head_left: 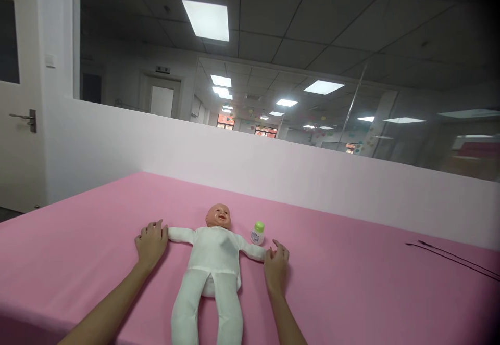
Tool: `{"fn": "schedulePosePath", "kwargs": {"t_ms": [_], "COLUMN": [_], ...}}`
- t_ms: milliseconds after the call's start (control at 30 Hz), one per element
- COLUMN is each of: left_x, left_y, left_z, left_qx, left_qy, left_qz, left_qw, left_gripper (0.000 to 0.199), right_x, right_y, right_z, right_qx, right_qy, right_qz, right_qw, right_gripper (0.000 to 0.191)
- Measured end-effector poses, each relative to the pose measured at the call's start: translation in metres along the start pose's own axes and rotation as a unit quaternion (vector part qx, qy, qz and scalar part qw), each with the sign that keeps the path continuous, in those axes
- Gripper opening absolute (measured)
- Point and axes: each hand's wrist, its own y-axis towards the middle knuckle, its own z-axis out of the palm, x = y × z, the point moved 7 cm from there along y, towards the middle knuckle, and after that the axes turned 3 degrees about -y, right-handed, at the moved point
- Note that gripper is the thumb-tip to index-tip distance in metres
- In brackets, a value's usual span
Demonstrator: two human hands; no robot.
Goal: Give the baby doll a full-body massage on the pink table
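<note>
A baby doll [214, 251] with a hard plastic head and a white cloth body lies face up on the pink table cover [332, 282], its arms stretched out sideways. My left hand [151, 243] is closed at the end of the doll's arm on the left. Curled fingers of my right hand [276, 267] grip the end of the other arm. Both of the doll's hands are hidden by mine. Just above the right-side arm stands a small clear bottle [257, 233] with a green cap, apart from my fingers.
Two thin dark cords or rods [453, 257] lie at the far right of the table. A low white wall [242, 160] with glass above it runs along the back edge. A door [19, 100] is at the left.
</note>
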Motion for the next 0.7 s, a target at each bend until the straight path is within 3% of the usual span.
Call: {"fn": "schedulePosePath", "kwargs": {"t_ms": [133,233,300,367,433,567,700], "left_x": [-0.028,-0.066,-0.090,-0.103,-0.104,-0.099,-0.095], "left_y": [-0.006,-0.025,-0.040,-0.050,-0.054,-0.056,-0.052], "left_z": [-0.011,-0.019,-0.015,-0.003,0.007,0.010,0.011], "left_qx": [-0.020,-0.024,0.015,0.075,0.117,0.131,0.149], "left_qy": [-0.123,-0.172,-0.157,-0.101,-0.042,-0.006,-0.014], "left_qz": [0.140,0.266,0.321,0.322,0.301,0.340,0.338], "left_qw": [0.982,0.948,0.934,0.938,0.945,0.931,0.929], "left_gripper": [0.045,0.042,0.040,0.039,0.041,0.049,0.039], "right_x": [0.039,0.067,0.080,0.084,0.081,0.064,0.056], "right_y": [-0.013,-0.031,-0.043,-0.051,-0.051,-0.038,-0.037], "right_z": [0.007,0.023,0.035,0.044,0.048,0.047,0.051], "right_qx": [0.048,0.140,0.208,0.257,0.269,0.231,0.248], "right_qy": [-0.010,-0.019,-0.023,-0.042,-0.075,-0.143,-0.160], "right_qz": [-0.138,-0.226,-0.259,-0.265,-0.257,-0.248,-0.279], "right_qw": [0.989,0.964,0.943,0.928,0.925,0.930,0.914], "right_gripper": [0.034,0.034,0.035,0.036,0.035,0.030,0.031]}}
